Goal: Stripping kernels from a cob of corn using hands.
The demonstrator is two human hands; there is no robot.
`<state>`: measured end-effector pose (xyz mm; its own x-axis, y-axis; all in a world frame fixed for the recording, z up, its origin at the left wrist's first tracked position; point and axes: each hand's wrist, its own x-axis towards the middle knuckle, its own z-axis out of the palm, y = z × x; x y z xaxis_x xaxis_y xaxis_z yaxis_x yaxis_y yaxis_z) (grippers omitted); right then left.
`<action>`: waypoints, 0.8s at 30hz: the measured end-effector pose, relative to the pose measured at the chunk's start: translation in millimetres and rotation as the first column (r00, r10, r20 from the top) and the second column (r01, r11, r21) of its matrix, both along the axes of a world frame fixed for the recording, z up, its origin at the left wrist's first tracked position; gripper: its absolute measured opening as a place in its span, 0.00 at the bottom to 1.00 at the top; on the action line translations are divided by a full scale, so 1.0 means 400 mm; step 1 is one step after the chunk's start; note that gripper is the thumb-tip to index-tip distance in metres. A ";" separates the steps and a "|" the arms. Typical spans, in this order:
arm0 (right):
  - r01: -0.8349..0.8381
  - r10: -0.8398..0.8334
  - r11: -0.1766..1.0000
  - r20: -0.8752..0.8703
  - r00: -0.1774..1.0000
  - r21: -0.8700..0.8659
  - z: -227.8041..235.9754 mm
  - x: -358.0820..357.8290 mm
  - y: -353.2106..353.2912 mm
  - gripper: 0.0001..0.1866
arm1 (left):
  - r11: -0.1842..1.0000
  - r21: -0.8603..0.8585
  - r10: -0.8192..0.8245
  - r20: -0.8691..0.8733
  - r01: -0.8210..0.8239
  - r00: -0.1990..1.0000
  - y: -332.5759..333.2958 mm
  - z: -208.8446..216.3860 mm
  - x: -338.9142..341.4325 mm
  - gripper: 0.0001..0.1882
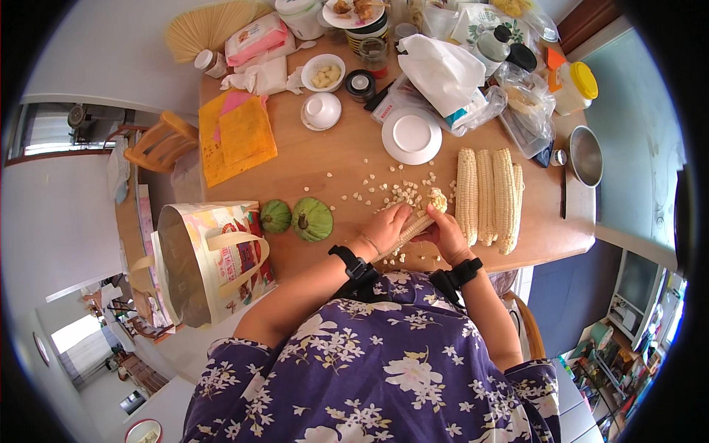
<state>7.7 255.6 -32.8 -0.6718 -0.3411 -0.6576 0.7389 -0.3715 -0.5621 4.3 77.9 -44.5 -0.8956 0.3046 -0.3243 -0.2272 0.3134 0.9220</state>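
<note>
Close to the table's near edge, both hands grip one ear of corn (413,232) with pale kernels, tilted up to the right. My left hand (384,227) is wrapped along its lower left part, and my right hand (446,233) closes on it near the upper end, with the thumb on the kernels. That end looks rough and partly stripped. Loose corn kernels (405,193) are scattered on the wood beyond and around my hands. Just right of my right hand, several whole ears of corn (485,196) lie side by side, pointing away from me.
Two green squashes (312,218) and a printed carry bag (210,262) stand left on the table (310,166). Farther back are an orange cloth (236,140), an upturned white bowl (412,136), a bowl of pale pieces (323,73), jars and plastic bags. A metal bowl (585,156) sits far right.
</note>
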 end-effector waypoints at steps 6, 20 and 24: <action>-0.051 0.052 0.998 -0.040 0.998 0.025 -0.002 0.003 -0.001 0.24 | 0.996 -0.059 -0.055 0.098 0.061 0.994 0.016 0.066 -0.013 0.17; -0.005 0.005 0.999 -0.012 1.000 -0.033 -0.004 -0.006 0.001 0.27 | 0.965 0.234 0.050 0.270 -0.116 0.962 -0.018 -0.020 -0.010 0.18; 0.041 -0.042 0.999 0.039 0.998 0.014 -0.007 -0.005 0.008 0.28 | 0.986 0.132 -0.134 0.252 0.103 0.958 -0.033 0.002 -0.013 0.23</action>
